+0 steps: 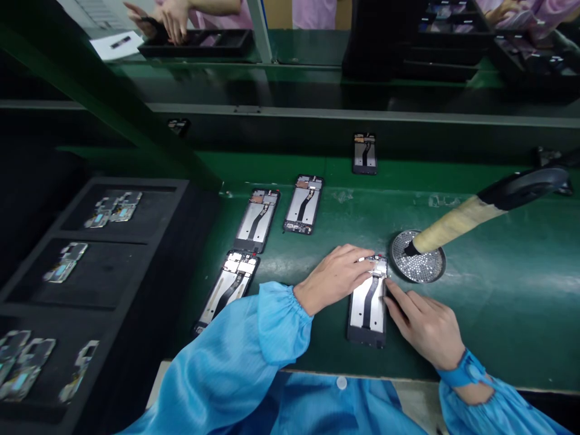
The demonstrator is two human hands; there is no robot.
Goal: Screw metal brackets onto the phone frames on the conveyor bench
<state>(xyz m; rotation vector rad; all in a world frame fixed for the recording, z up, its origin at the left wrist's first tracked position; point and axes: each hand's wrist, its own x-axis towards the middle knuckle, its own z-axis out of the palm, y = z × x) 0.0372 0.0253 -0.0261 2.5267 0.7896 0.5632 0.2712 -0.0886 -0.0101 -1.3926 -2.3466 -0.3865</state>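
An open phone chassis [368, 307] lies flat on the green belt [498, 314] in front of me. My left hand [335, 278] rests over its top left corner, fingers stretched onto a small metal part [377, 264] at the phone's top end. My right hand [426, 323] lies against the phone's right edge, fingers curled along it. Just beyond sits a round perforated dish [419, 266] of tiny screws. A tape-wrapped electric screwdriver [457, 225] hangs with its tip in the dish; neither hand holds it.
Three more open phones [257, 219] [303, 203] [229, 287] lie left on the belt, another [365, 153] farther back. A black tray [149, 241] with small metal parts [113, 208] stands at left. Other people's hands [165, 18] work at trays across the line.
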